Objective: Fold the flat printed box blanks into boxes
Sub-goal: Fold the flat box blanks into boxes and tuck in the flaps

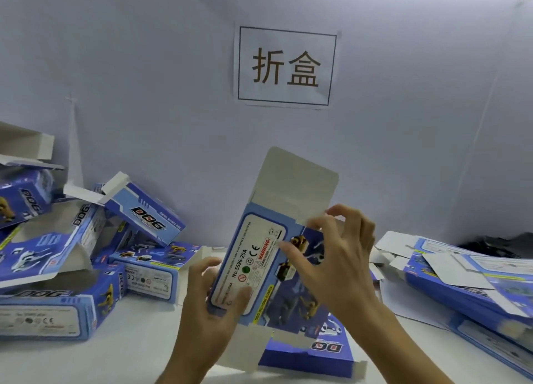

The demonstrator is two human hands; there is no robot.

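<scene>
Hands both gripped blue printed cardboard box [261, 268]: left hand [215, 294] at bottom, right hand [331, 256] pinching top flap

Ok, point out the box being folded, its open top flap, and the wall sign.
Box being folded [253, 268], head view, on its white label panel.
Open top flap [297, 178], head view, on the flap's plain grey inside.
Wall sign [287, 66], head view, between its two characters.
</scene>
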